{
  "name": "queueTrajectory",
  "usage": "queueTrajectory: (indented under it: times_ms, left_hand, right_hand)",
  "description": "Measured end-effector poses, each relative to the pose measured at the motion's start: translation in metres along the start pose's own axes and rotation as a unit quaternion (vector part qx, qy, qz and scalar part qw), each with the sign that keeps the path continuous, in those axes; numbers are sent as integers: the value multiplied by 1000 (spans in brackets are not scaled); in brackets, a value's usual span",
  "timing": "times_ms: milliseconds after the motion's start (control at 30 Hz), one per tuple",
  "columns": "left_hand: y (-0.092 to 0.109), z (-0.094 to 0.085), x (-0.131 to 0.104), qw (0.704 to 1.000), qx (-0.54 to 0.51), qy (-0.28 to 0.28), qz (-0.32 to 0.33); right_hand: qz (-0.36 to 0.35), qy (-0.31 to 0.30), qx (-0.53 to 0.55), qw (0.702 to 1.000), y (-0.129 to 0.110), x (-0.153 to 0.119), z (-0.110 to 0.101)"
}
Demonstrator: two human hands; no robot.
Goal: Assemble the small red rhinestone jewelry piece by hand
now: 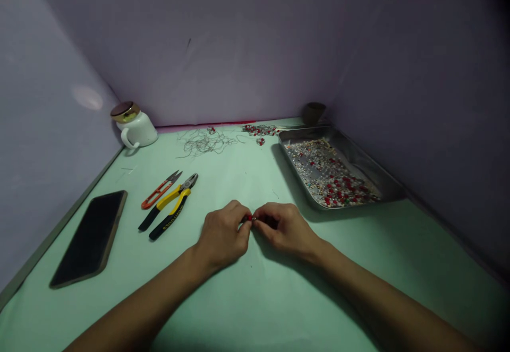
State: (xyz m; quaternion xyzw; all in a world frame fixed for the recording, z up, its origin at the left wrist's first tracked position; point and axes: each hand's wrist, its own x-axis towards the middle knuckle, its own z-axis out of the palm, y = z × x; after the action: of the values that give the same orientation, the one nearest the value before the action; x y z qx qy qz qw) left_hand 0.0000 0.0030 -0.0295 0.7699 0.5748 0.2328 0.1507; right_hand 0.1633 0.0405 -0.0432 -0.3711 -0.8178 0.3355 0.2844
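Note:
Both hands meet near the middle of the green table (pixel 255 299). My left hand (pixel 225 232) pinches a small red bead piece (pixel 249 217) between thumb and forefinger. From the other side, my right hand (pixel 285 227) has its thumb and forefinger closed on the same small piece, where a shiny bit shows at the fingertips. Fine details of the piece are too small to tell. To the right of the hands stands a metal tray (pixel 306 195) of mixed red, white and clear beads (pixel 338 182).
At left lie a black phone (pixel 90 240), yellow-black pliers (pixel 171 206) and orange snips (pixel 160 190). Farther back are a white mug (pixel 139 129) with a gold lid, tangled wire (pixel 207 142), beaded pieces (pixel 261 129) and a dark cup (pixel 313 113). Walls enclose the back and sides.

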Motion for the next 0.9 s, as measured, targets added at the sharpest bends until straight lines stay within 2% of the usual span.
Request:
queueTrajectory:
  times_ms: [433,633,733,800,900]
  left_hand:
    - [-1,0,4,999,29,-23,-6]
    - [-2,-2,3,999,30,-28,-3]
    - [-5,-5,2,1000,-19,-18,-2]
    - [-7,-7,2,995,-96,-7,-13]
    - [-5,-8,3,967,-234,14,-95]
  right_hand:
    - [-2,-10,-21,1000,2,3,0]
    - [14,-7,8,1000,3,2,-1]
    - [57,13,79,995,4,3,-1]
    - [132,27,199,971,3,5,-1]
    - [227,37,407,884,-1,8,1]
